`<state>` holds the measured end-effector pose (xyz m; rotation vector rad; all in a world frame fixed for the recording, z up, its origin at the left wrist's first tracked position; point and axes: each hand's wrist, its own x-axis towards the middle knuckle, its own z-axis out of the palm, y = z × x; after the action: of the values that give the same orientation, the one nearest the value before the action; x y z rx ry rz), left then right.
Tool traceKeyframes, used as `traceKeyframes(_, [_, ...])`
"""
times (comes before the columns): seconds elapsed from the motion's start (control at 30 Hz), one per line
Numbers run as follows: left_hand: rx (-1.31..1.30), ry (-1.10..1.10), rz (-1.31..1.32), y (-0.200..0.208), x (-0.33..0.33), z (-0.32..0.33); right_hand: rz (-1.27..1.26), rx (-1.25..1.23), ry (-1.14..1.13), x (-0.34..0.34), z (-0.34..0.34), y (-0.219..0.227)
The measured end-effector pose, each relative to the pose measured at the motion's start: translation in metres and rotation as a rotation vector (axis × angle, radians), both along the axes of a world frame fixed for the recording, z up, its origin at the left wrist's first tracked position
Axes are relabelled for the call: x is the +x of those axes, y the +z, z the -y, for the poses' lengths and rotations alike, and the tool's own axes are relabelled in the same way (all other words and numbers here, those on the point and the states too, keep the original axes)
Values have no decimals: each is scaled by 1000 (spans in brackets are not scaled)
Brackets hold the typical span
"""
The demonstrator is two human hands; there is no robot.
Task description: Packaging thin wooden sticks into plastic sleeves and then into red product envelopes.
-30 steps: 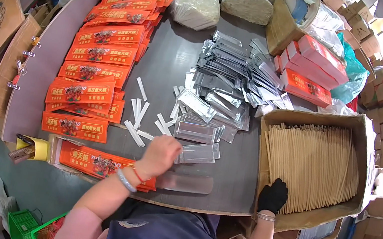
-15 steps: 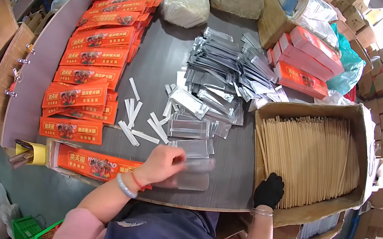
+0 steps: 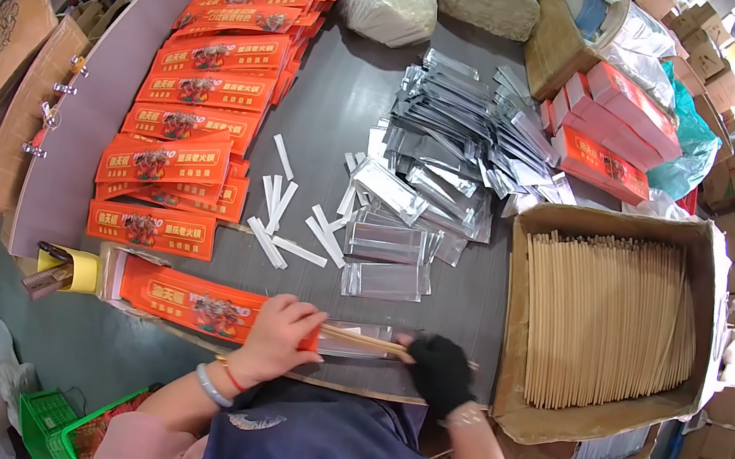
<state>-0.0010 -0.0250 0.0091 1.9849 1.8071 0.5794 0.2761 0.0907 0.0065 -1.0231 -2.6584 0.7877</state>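
My left hand point(image 3: 280, 336) has its fingers closed on the right end of an orange printed chopstick sleeve point(image 3: 181, 300), which lies on the pile in the front tray. In its black glove, my right hand point(image 3: 441, 373) grips wooden chopsticks point(image 3: 368, 341). They lie level, and their far tips meet the sleeve's end beside my left fingers; whether the tips are inside cannot be made out. Beneath the chopsticks is a clear flat packet point(image 3: 348, 347). To the right of my gloved hand stands a cardboard box point(image 3: 510, 351) filled with many more wooden chopsticks point(image 3: 604, 327).
Stacks of orange sleeves point(image 3: 205, 95) line the left side. Silvery packets point(image 3: 449, 117) heap up mid-table, with white paper strips point(image 3: 279, 205) to their left. Wrapped white bundles point(image 3: 390, 5) and orange boxes point(image 3: 602, 167) stand at the back. A yellow holder point(image 3: 78, 272) hangs at front left.
My right hand has left the box and moved left, carrying chopsticks. My left hand has come off the clear packets and taken hold of the sleeve, whose right end is now raised.
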Motion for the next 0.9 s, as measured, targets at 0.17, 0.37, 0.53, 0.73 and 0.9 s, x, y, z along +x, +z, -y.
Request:
traceKeyframes(0.17, [-4, -2, -88, 7, 11, -10, -208, 101, -67, -12, -7, -6])
traceKeyframes(0.37, [35, -18, -50, -16, 23, -26, -405, -136, -238, -72, 35, -22])
traceKeyframes(0.53, [-22, -154, -124, 16, 17, -34, -305, -168, -431, -35, 25, -5])
traceKeyframes(0.73, [3, -116, 15, -5, 19, -40, -538, -548, -217, -81, 41, -11])
traceKeyframes(0.9, [-200, -442, -230, 59, 7, -48, 53, 195, -29, -52, 16, 20])
